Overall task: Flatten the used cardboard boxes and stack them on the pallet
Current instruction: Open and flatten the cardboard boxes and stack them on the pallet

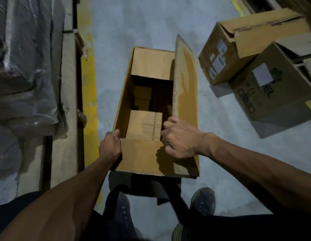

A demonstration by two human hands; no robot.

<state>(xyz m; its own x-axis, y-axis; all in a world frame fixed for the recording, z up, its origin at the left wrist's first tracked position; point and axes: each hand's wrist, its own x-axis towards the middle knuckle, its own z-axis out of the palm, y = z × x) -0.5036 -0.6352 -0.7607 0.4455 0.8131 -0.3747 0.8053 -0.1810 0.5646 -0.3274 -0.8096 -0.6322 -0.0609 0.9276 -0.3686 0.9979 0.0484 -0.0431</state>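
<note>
On the grey concrete floor (151,23), straight ahead of two dark shoes (202,200), an open-topped cardboard box (124,94), long and narrow, standing upright and not yet flattened. Inside, a few smaller cardboard pieces (144,125), stacked toward the near end; deeper in, too dark to tell. Left hand (110,145) curled over the near left corner of the rim, thumb up along the side wall, apparently to steady the box. Right hand (179,138) clenched around the near end of the long right flap (186,70), knuckles up, fingers hooked inside; flap standing nearly upright, probably gripped there so as to pull the wall outward or fold it down. Near short flap (142,153) lying level between the two hands, far short flap (152,64) folded inward likewise.

Likely step: opening up the seams before collapsing; inner pieces probably to come out first, or the walls will not fold flat.

To the right, well apart, two more boxes (255,66) still in shape, one leaning against the other, white labels on their sides. To the left, beyond a yellow floor line (88,84), a wooden pallet (69,84) bearing plastic-wrapped goods (26,58); whether this is the pallet meant for stacking, impossible to say. No flattened cardboard visible anywhere, so task judged to be at an early stage.
</note>
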